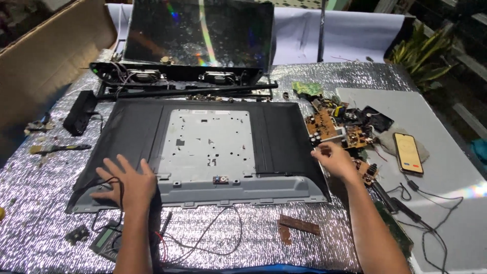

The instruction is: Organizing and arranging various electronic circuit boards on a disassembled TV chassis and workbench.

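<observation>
A large flat television back panel [203,147], dark with a pale grey metal plate in its middle, lies face down on silver foil matting. My left hand [124,182] rests flat with fingers spread on the panel's lower left corner. My right hand [335,158] touches the panel's right edge, fingers loosely bent, beside a heap of brown circuit boards [329,127]. Neither hand holds anything.
A dark display sheet [198,33] leans upright at the back behind a speaker bar [177,76]. A phone [407,152] lies on a grey board at the right. Loose wires [213,238], a small meter [106,238], a brown strip [299,224] and a cardboard box [45,56] surround the panel.
</observation>
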